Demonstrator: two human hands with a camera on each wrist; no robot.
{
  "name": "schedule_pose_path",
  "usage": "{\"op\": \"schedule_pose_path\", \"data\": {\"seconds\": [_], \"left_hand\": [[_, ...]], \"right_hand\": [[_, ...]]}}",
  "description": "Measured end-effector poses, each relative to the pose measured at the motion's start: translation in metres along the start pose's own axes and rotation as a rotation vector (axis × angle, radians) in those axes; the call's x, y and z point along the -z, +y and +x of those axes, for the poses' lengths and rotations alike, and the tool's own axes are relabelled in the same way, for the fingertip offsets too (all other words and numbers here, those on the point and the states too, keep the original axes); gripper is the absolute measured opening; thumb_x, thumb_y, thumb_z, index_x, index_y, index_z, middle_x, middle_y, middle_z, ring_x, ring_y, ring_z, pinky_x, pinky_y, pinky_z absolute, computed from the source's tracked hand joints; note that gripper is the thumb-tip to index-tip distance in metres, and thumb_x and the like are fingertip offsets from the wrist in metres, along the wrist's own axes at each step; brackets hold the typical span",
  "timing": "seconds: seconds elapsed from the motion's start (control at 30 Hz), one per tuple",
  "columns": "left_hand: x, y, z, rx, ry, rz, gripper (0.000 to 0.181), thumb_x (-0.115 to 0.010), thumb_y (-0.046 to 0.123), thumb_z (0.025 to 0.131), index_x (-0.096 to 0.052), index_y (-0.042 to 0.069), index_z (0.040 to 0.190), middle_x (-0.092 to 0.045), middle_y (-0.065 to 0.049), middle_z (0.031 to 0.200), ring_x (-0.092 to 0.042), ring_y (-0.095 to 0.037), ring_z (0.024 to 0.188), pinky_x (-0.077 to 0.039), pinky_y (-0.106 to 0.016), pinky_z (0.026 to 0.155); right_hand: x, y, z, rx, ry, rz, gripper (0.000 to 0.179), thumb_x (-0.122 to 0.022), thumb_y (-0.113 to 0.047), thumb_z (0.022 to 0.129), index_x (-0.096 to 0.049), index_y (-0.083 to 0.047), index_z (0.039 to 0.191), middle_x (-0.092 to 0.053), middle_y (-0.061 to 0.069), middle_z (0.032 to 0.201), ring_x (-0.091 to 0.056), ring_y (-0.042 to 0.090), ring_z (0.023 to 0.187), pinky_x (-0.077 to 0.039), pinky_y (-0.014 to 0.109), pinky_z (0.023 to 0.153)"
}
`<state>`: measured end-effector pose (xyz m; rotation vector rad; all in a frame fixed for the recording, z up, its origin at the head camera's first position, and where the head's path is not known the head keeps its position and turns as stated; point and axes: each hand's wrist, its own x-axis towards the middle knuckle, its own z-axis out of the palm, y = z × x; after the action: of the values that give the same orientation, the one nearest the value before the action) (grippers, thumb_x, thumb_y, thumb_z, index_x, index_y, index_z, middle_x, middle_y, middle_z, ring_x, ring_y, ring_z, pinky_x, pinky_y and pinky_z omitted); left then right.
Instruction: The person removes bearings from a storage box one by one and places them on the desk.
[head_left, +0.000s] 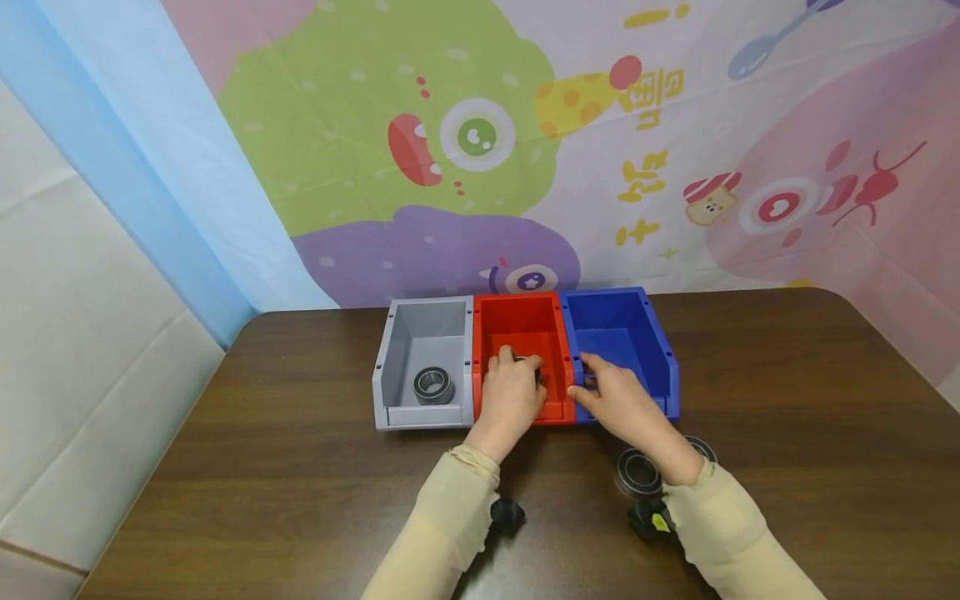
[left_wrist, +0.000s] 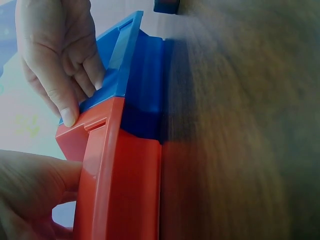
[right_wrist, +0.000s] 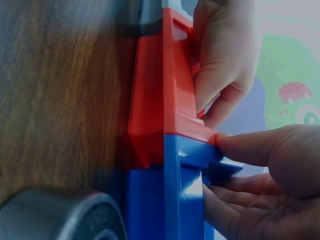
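Three joined bins stand in a row: grey (head_left: 382, 392), red (head_left: 555, 408) and blue (head_left: 671, 379). My left hand (head_left: 512, 398) reaches down into the red bin, its fingers and thumb around a bearing (head_left: 537, 375) mostly hidden behind them. At the wall between the red and blue bins, my right hand (head_left: 628, 407) pinches the edge. In the right wrist view its thumb (right_wrist: 250, 147) presses on the red side's rim, while the other fingers curl inside the blue bin. One bearing (head_left: 433, 386) lies flat in the grey bin.
Two more bearings sit on the brown table (head_left: 300, 483), one (head_left: 639, 473) beside my right wrist and another (head_left: 702, 448) partly behind it. A patterned cloth (head_left: 420, 67) hangs right behind the table's back edge. Black wrist cameras hang under both forearms.
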<state>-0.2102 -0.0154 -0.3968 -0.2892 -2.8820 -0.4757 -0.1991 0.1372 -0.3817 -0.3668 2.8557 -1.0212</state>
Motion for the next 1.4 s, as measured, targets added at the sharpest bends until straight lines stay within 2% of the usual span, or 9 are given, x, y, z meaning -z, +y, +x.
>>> {"op": "schedule_pose_path", "data": {"seconds": [0.13, 0.33, 0.53, 0.8, 1.0, 1.07, 1.17, 1.4], "left_hand": [[-0.0004, 0.0005, -0.0002, -0.002, 0.012, 0.007, 0.027, -0.068, 0.018, 0.078, -0.068, 0.017, 0.105, -0.055, -0.017, 0.099, -0.052, -0.028, 0.084, -0.052, -0.036, 0.067], [-0.0018, -0.0001, -0.0006, 0.006, 0.008, -0.04, 0.027, -0.067, 0.017, 0.079, -0.066, 0.014, 0.106, -0.053, -0.017, 0.101, -0.05, -0.028, 0.086, -0.053, -0.036, 0.068], [-0.0014, -0.0002, -0.0011, -0.014, 0.014, -0.058, 0.027, -0.068, 0.016, 0.078, -0.064, 0.012, 0.105, -0.052, -0.016, 0.1, -0.049, -0.027, 0.086, -0.052, -0.035, 0.07], [-0.002, 0.0003, -0.0018, -0.032, 0.062, -0.059, 0.027, -0.069, 0.015, 0.077, -0.061, 0.011, 0.102, -0.049, -0.015, 0.099, -0.049, -0.028, 0.087, -0.053, -0.034, 0.07], [-0.0026, 0.0011, 0.0004, -0.154, 0.13, 0.077, 0.032, -0.072, 0.016, 0.073, -0.059, 0.01, 0.102, -0.049, -0.015, 0.098, -0.05, -0.027, 0.084, -0.051, -0.031, 0.061], [-0.0028, 0.0006, 0.0006, -0.181, 0.149, 0.096, 0.033, -0.074, 0.016, 0.072, -0.06, 0.01, 0.101, -0.05, -0.015, 0.099, -0.051, -0.027, 0.083, -0.05, -0.031, 0.059], [-0.0026, -0.0007, 0.0006, -0.168, 0.144, 0.061, 0.031, -0.074, 0.015, 0.072, -0.059, 0.01, 0.099, -0.05, -0.013, 0.099, -0.05, -0.027, 0.083, -0.05, -0.03, 0.06], [0.005, -0.0016, -0.0004, -0.111, 0.102, -0.096, 0.025, -0.066, 0.014, 0.076, -0.055, 0.012, 0.099, -0.052, -0.009, 0.101, -0.049, -0.027, 0.087, -0.051, -0.032, 0.068]], "right_hand": [[-0.0003, -0.0006, 0.0003, -0.005, 0.0, -0.001, 0.056, -0.058, -0.016, 0.088, -0.036, 0.01, 0.132, -0.046, 0.029, 0.129, -0.056, 0.037, 0.108, -0.049, 0.044, 0.081], [-0.0015, -0.0015, -0.0007, 0.002, 0.005, -0.011, 0.056, -0.058, -0.016, 0.088, -0.036, 0.01, 0.132, -0.046, 0.029, 0.129, -0.057, 0.037, 0.107, -0.049, 0.044, 0.081], [-0.0004, -0.0021, -0.002, -0.006, -0.005, -0.008, 0.056, -0.057, -0.017, 0.088, -0.035, 0.01, 0.133, -0.046, 0.029, 0.129, -0.056, 0.037, 0.107, -0.05, 0.043, 0.08], [0.0002, -0.002, -0.0014, -0.013, -0.011, 0.001, 0.057, -0.057, -0.018, 0.089, -0.034, 0.009, 0.133, -0.045, 0.029, 0.13, -0.056, 0.038, 0.108, -0.05, 0.043, 0.08], [-0.0013, 0.0008, -0.0018, 0.002, 0.017, -0.001, 0.056, -0.058, -0.017, 0.088, -0.036, 0.01, 0.132, -0.047, 0.029, 0.128, -0.057, 0.037, 0.106, -0.05, 0.044, 0.081], [-0.0019, 0.0023, -0.0017, 0.007, 0.022, 0.001, 0.055, -0.058, -0.016, 0.088, -0.037, 0.01, 0.131, -0.047, 0.029, 0.128, -0.057, 0.037, 0.105, -0.05, 0.044, 0.081], [-0.0024, 0.0034, -0.0016, 0.005, 0.014, 0.011, 0.056, -0.058, -0.016, 0.088, -0.036, 0.01, 0.132, -0.047, 0.028, 0.129, -0.057, 0.037, 0.106, -0.05, 0.043, 0.081], [-0.0021, 0.0026, -0.0004, 0.02, 0.018, 0.02, 0.055, -0.058, -0.016, 0.088, -0.036, 0.01, 0.132, -0.047, 0.028, 0.128, -0.057, 0.037, 0.106, -0.05, 0.043, 0.08]]}}
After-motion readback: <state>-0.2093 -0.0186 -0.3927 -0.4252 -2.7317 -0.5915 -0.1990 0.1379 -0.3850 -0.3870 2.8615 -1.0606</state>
